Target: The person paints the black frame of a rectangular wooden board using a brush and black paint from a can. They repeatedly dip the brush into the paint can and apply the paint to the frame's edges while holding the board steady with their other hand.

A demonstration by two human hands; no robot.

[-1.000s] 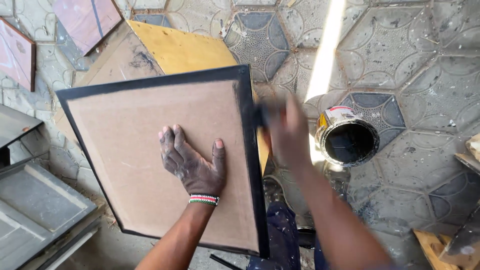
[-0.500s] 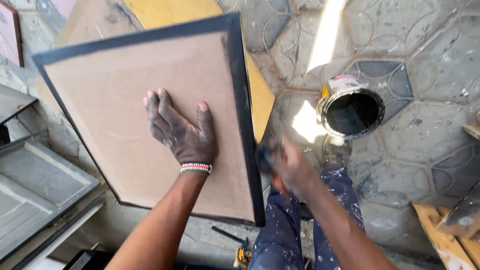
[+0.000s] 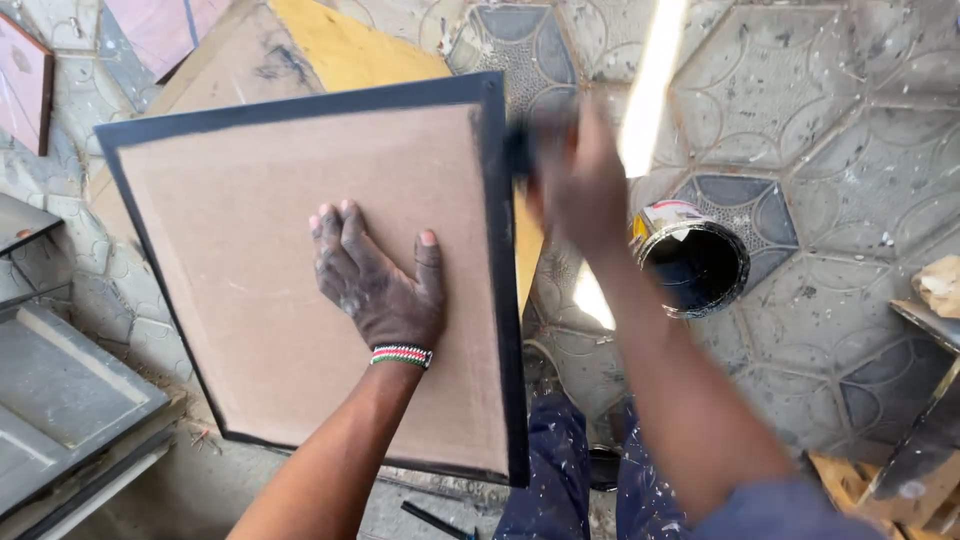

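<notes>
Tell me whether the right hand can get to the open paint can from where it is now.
Probably yes. The right hand is at the board's dark right edge, and the paint can stands open on the tiled floor just beside it, with nothing between them.

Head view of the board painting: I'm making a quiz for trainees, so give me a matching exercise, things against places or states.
Things:
1. left hand
2. right hand
3. paint can
4. beaded wristband

Places or states:
a. open, on the tiled floor
b. blurred, at the board's black right edge
c. flat on the brown board face
d. around the left wrist

Pairs: 1-c, 2-b, 3-a, 4-d
</notes>
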